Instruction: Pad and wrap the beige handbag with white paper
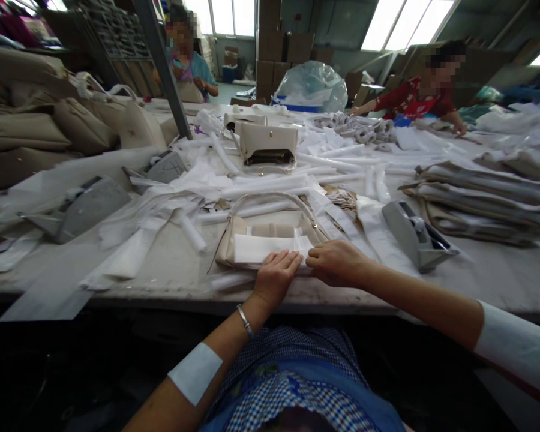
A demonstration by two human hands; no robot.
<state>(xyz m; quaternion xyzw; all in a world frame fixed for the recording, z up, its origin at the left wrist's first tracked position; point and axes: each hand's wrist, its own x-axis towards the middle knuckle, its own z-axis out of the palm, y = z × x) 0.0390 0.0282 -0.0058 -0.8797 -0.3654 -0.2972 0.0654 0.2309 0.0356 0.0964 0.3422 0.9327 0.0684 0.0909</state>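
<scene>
A cream handbag (225, 245) lies in front of me, its curved handle (270, 197) pointing away toward the back of the table. Across its near side rests a white foam sheet (256, 247). My left hand (279, 273) presses flat on the lower edge of this sheet, fingers stretched out and side by side. Closed at the sheet's right end is my right hand (335, 264), close to the left fingertips; whatever its fingers pinch is hidden. Some clear or white film shows beside the right knuckles, over the bag's right part.
Grey tape dispensers (416, 237) stand right and left. Folded beige pieces (486, 198) are stacked at right. Another cream bag (269, 144) sits ahead among white wrapping strips. Bags (22, 132) pile up at left by a metal post (164, 66). Two people work across the table.
</scene>
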